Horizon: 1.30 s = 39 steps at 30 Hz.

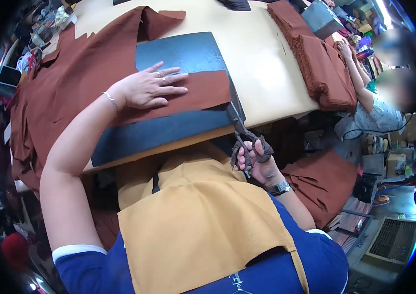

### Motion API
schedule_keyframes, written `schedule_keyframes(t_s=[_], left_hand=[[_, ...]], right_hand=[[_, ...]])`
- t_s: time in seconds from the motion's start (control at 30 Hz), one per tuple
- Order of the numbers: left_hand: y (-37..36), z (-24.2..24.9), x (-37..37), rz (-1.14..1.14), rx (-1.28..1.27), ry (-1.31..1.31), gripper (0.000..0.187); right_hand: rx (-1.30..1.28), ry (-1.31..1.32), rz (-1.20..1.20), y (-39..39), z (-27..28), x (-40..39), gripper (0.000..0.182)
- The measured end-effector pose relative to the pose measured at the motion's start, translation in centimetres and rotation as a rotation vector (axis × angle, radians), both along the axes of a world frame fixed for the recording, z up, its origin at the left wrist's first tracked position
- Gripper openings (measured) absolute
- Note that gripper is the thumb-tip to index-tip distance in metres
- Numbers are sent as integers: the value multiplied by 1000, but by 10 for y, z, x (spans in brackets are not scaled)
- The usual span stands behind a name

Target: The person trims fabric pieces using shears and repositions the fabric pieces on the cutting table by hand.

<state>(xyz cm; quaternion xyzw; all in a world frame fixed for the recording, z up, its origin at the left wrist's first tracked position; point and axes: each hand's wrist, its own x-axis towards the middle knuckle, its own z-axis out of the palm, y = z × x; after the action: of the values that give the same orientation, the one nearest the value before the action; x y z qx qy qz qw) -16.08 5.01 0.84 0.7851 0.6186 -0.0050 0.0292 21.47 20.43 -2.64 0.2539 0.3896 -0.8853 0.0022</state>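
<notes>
My left hand [156, 88] lies flat with fingers spread on a strip of rust-brown fabric [208, 90]. Under that strip is a dark blue-black board [183, 51] on the table. My right hand [257, 159] grips large scissors [240, 125] by handles wrapped in dark cloth. Their blades point away from me, at the board's right edge, with the tips close to the right end of the fabric strip. More of the rust-brown fabric [80, 78] spreads in folds to the left of my hand and hangs over the table's edge.
The pale table [262, 73] reaches away from me. A thick stack of rust-brown fabric [316, 63] lies along its right side, near a grey box [321, 19]. Another person's hands [345, 51] are beyond it. More brown cloth [323, 179] hangs or lies below, at my right.
</notes>
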Motion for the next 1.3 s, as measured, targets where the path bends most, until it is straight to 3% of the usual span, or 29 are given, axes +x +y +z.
schedule_keyframes(t_s=[0.07, 0.27, 0.37, 0.47, 0.57, 0.7, 0.93, 1.3], left_hand=[[13, -2, 2, -3, -64, -62, 52], [43, -39, 54, 690, 230, -46, 54], [52, -43, 75, 849, 250, -135, 57], [50, -53, 69, 700, 359, 126, 55], [44, -47, 58, 513, 280, -27, 53], [36, -45, 71, 656, 290, 11, 52], [26, -41, 82, 689, 269, -39, 57], [23, -37, 79, 671, 313, -136, 58]], right_hand=[[-57, 55, -9, -2, 1, -3, 58], [-226, 129, -51, -27, 4, -26, 65], [-264, 110, -38, -36, 0, -43, 66], [-355, 77, -68, -43, -4, -60, 65], [-337, 59, -102, -54, 8, -74, 64], [-114, 12, -154, -63, 7, -87, 62], [-30, -14, -194, -74, 22, -121, 57], [-78, -88, -339, -39, 39, -154, 56]])
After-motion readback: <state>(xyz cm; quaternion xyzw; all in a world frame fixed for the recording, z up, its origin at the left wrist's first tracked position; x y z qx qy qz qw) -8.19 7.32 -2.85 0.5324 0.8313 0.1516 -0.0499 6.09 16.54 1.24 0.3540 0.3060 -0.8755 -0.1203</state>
